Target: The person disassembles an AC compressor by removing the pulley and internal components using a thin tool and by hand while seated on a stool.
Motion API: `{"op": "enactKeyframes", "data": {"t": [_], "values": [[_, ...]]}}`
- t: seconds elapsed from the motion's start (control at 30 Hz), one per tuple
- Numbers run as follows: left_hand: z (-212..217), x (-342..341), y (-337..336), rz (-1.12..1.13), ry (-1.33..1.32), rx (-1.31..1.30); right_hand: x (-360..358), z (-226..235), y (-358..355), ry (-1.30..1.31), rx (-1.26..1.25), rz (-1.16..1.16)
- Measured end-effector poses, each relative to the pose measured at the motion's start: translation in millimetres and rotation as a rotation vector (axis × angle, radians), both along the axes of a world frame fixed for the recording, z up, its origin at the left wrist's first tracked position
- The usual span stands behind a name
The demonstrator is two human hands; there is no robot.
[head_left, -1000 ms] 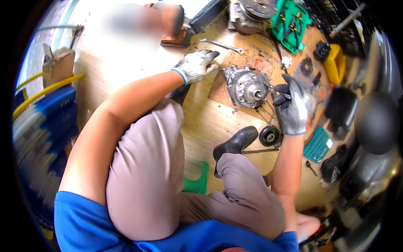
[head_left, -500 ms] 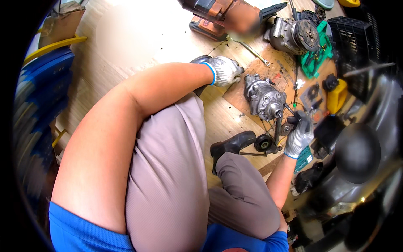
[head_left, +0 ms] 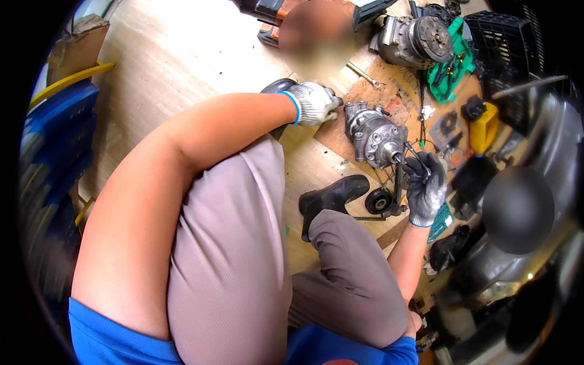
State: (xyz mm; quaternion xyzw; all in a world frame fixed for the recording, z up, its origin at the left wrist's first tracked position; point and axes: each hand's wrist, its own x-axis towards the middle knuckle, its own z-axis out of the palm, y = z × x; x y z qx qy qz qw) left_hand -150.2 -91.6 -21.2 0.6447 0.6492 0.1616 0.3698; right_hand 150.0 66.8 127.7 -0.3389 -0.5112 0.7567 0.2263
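Observation:
My left hand (head_left: 313, 103), in a white knitted glove with a blue cuff, is loosely curled just left of a grey metal compressor (head_left: 376, 137). It does not touch the compressor, and I see nothing in its fingers. The compressor lies tilted on a brown board (head_left: 398, 97), its shaft end toward my right hand. My right hand (head_left: 427, 191), in a grey-palmed glove, is closed round a slim dark tool (head_left: 417, 157). That tool points up and left toward the compressor's shaft end; whether its tip makes contact I cannot tell.
A second compressor with a pulley (head_left: 413, 39), a combination wrench (head_left: 365, 74), a green tool tray (head_left: 451, 64), a yellow bottle (head_left: 483, 128) and a black crate (head_left: 505, 45) lie beyond. My boot (head_left: 331, 198) and a black-rimmed pulley (head_left: 379, 201) are nearer. Blue stacked bins (head_left: 61, 134) stand left.
The whole view has shifted slightly. My right hand has turned more upright beside the shaft end, showing more of its fingers and the tool. My left hand keeps its curled pose.

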Motion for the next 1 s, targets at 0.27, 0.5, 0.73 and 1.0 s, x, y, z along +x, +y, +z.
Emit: {"op": "enactKeyframes", "data": {"t": [0.27, 0.5, 0.73, 1.0], "values": [[10.0, 0.9, 0.0, -0.026, 0.027, -0.095, -13.4, 3.8, 12.9, -0.193, 0.384, 0.079], [7.4, 11.6, 3.7, -0.068, 0.038, -0.07, -32.4, 13.3, 7.5, -0.441, 0.25, -0.148], [9.0, 12.9, 1.2, -0.084, 0.044, -0.082, -25.4, 7.5, 18.1, -0.088, -0.05, -0.174], [14.4, 12.0, 0.9, -0.084, 0.035, -0.116, -19.0, -1.1, 0.1, 0.102, -0.043, -0.164]]}}
